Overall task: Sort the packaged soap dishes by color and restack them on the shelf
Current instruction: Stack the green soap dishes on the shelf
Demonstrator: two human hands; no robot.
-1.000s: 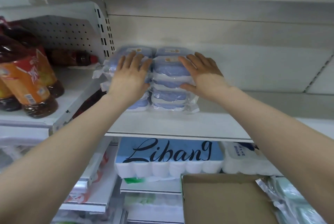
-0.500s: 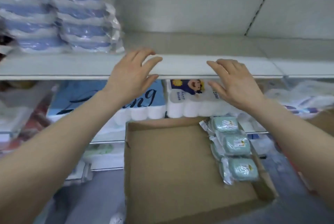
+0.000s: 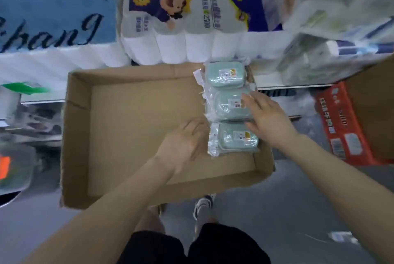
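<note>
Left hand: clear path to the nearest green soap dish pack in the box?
Likely yes. The left hand hovers open just beside the nearest green soap dish pack in the cardboard box, nothing between. The right hand covers only its far corner.

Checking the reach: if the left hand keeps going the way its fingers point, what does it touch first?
Probably the nearest green soap dish pack, just right of the left hand; depth is unclear.

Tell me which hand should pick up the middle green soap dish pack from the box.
Right. The right hand already lies over the middle green pack, fingers spread on its wrapper. The left hand sits on the cardboard box floor beside the nearest pack.
</note>
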